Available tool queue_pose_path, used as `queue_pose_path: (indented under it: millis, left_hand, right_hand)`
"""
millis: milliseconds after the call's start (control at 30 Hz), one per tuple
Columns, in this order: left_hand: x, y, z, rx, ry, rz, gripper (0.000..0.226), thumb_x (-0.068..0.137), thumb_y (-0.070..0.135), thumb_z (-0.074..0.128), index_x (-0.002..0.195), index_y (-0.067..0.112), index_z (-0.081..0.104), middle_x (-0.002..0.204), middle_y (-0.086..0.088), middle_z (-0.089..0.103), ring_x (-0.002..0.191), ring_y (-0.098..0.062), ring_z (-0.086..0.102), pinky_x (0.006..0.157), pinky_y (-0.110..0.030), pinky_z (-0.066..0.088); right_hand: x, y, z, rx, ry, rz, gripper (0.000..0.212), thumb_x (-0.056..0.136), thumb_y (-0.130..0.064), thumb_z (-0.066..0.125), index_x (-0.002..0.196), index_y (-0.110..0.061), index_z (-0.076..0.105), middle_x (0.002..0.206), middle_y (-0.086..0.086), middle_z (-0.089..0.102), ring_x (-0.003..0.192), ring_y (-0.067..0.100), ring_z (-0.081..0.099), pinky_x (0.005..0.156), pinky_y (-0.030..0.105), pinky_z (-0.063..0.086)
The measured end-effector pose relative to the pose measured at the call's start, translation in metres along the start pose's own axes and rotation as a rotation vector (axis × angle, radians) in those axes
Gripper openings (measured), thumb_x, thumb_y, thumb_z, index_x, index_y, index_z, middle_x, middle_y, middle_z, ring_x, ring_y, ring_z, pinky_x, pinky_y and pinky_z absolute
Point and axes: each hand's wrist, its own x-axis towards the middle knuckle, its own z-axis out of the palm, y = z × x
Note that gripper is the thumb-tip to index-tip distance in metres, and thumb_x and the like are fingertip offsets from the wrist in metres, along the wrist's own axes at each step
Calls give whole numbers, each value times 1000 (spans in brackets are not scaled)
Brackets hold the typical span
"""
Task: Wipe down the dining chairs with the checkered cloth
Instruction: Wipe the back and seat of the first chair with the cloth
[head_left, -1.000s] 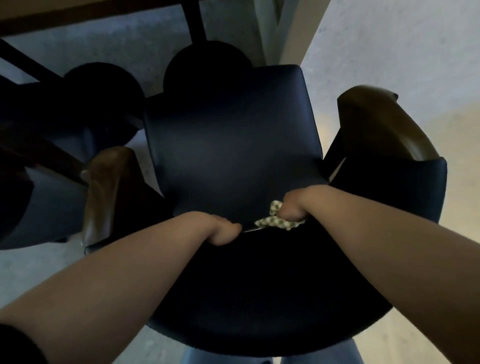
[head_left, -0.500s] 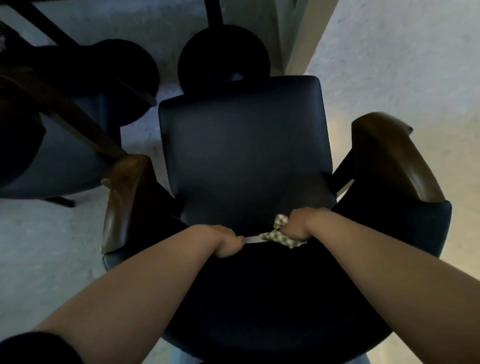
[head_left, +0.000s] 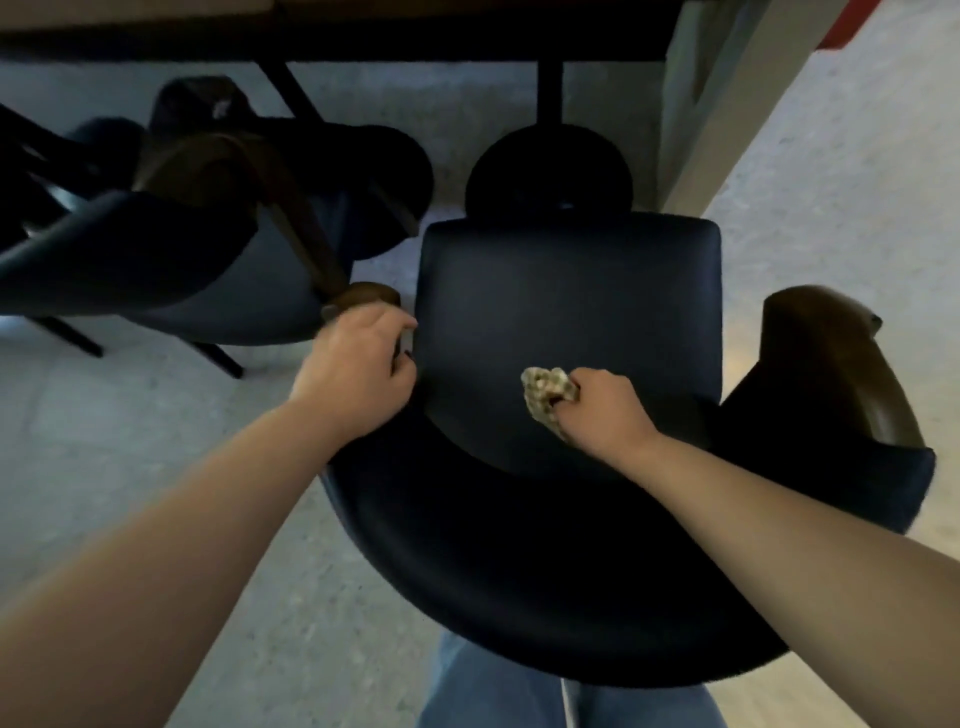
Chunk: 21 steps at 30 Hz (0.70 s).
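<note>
Right hand (head_left: 602, 410): fingers curled round the bunched checkered cloth (head_left: 548, 392), on the chair seat (head_left: 571, 312).
Left hand (head_left: 358, 369): gripping the seat's left edge by the armrest (head_left: 363, 297).
Cloth handling: likely soft, light; hold wadded in the palm.

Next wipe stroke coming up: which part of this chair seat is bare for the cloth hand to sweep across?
The seat is bare from the checkered cloth up to its front edge and right toward the wooden armrest. The left edge is crowded: the left hand grips there, beside the neighbouring chair.
</note>
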Motion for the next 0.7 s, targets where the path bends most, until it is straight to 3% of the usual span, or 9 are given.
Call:
queue_pose_path:
  millis: [67, 167, 233, 367, 433, 500, 567, 700]
  left_hand:
    - [-1, -16, -9, 1, 150, -100, 50, 85, 16, 61, 134, 12, 54, 142, -11, 48, 133, -33, 40, 109, -45, 32]
    - [7, -29, -7, -464, 3, -547, 70, 91, 30, 59, 153, 24, 25, 149, -7, 40, 133, -33, 41, 110, -47, 37]
    - [12, -32, 3, -612, -96, -705, 68, 95, 41, 53, 152, 19, 24, 142, -10, 49, 121, -34, 53, 102, -47, 46]
    - [20, -33, 11, -401, -127, -663, 75, 98, 49, 45, 152, 3, 20, 144, -19, 44, 126, -37, 49, 101, -41, 44]
    - [22, -32, 12, -323, -130, -645, 77, 100, 49, 42, 153, 0, 14, 147, -22, 40, 127, -38, 48, 97, -41, 43]
    - [22, -30, 13, -302, -139, -627, 80, 101, 48, 40, 154, -1, 6, 149, -24, 37, 129, -39, 46, 99, -42, 43]
    - [21, -30, 15, -302, -143, -615, 82, 101, 48, 39, 153, -2, 0, 150, -25, 35, 130, -39, 45, 101, -43, 42]
    - [23, -30, 14, -280, -143, -609, 82, 102, 47, 37, 152, -3, -3, 149, -26, 36, 128, -41, 47, 98, -45, 44]
  right_hand:
    - [-2, -8, 8, 73, 11, -21, 15, 81, -24, 58, 75, -11, 56, 75, 4, 60, 76, 24, 59, 62, 29, 41]
    - [6, -16, 24, 144, 22, 9, 18, 82, -28, 60, 77, -15, 48, 76, 0, 56, 72, 18, 54, 63, 28, 38]
    - [19, -27, 37, 210, -6, 62, 19, 86, -31, 55, 87, -15, 45, 85, 1, 56, 77, 18, 54, 68, 30, 40]
    - [50, -62, 72, 255, -158, 116, 32, 94, -22, 42, 114, 0, 54, 111, 13, 61, 102, 29, 59, 85, 33, 49]
    - [48, -85, 97, 310, -294, 120, 34, 99, -20, 37, 118, -4, 61, 114, 11, 61, 105, 25, 58, 81, 25, 47]
    - [48, -97, 118, 441, -388, 213, 36, 100, -23, 38, 123, -8, 60, 121, 10, 60, 108, 25, 58, 88, 27, 45]
    - [47, -100, 125, 600, -420, 294, 35, 99, -29, 41, 120, -11, 62, 119, 10, 63, 101, 23, 61, 92, 31, 46]
    - [36, -104, 116, 607, -321, 176, 28, 100, -28, 43, 108, -11, 64, 106, 6, 63, 90, 17, 58, 79, 26, 42]
